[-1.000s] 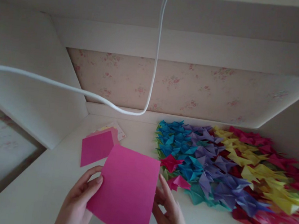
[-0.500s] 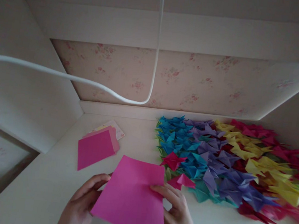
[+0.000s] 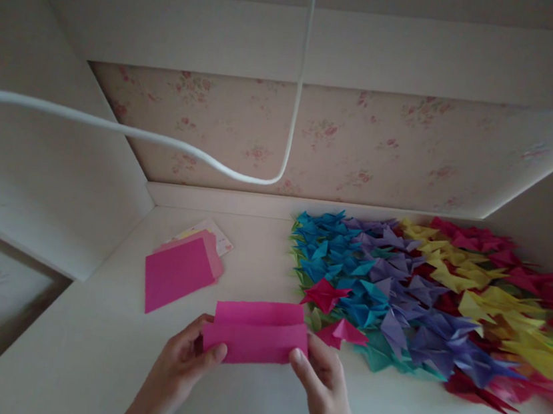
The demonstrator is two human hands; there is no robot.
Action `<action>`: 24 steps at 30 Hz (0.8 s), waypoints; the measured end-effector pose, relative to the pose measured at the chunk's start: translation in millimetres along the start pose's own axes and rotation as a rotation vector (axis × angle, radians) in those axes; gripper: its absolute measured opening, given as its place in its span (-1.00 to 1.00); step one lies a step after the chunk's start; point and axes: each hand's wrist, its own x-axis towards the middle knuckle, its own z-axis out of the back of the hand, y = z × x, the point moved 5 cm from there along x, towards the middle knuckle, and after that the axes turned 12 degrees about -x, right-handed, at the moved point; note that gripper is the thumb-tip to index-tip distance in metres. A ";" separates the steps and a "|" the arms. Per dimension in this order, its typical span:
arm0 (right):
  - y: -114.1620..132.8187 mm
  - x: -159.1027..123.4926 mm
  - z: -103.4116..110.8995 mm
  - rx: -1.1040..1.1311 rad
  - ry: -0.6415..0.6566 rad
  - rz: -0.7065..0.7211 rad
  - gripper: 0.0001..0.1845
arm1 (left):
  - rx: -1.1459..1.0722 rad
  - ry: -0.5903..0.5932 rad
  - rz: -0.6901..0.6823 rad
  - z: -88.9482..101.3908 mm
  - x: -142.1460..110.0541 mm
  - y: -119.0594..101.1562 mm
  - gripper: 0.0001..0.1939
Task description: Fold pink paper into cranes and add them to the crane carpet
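Observation:
A sheet of magenta origami paper (image 3: 255,343) is held above the white desk, its near part bent up and over toward the far edge, the two edges still apart. My left hand (image 3: 184,357) pinches its left side, thumb on the front face. At the right side my right hand (image 3: 320,380) grips the same sheet, thumb in front and fingers behind. Just beyond my right hand lie a loose pink folded paper piece (image 3: 342,332) and a red-pink one (image 3: 325,295).
Folded paper cranes (image 3: 397,289) in blue, purple, yellow and red crowd the right of the desk (image 3: 101,360). A stack of pink paper sheets (image 3: 180,272) lies at the left. A white cable (image 3: 202,154) hangs in front of the floral wall panel (image 3: 345,141).
The sheet was nearly flat and open; now its near half is bent up and away. Both hands have shifted to its sides, thumbs in front.

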 end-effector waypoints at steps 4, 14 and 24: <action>-12.5 4.6 -15.6 0.251 -0.113 -0.075 -0.76 | 0.032 -0.118 -0.046 8.7 4.3 10.6 -0.63; -33.8 3.6 -37.4 0.199 -0.124 -0.125 -0.76 | 0.580 0.103 -0.108 -0.9 13.6 4.7 -0.67; -36.2 8.5 -35.2 0.122 -0.066 -0.195 -0.62 | 0.637 0.171 -0.107 -5.1 15.3 15.7 -0.64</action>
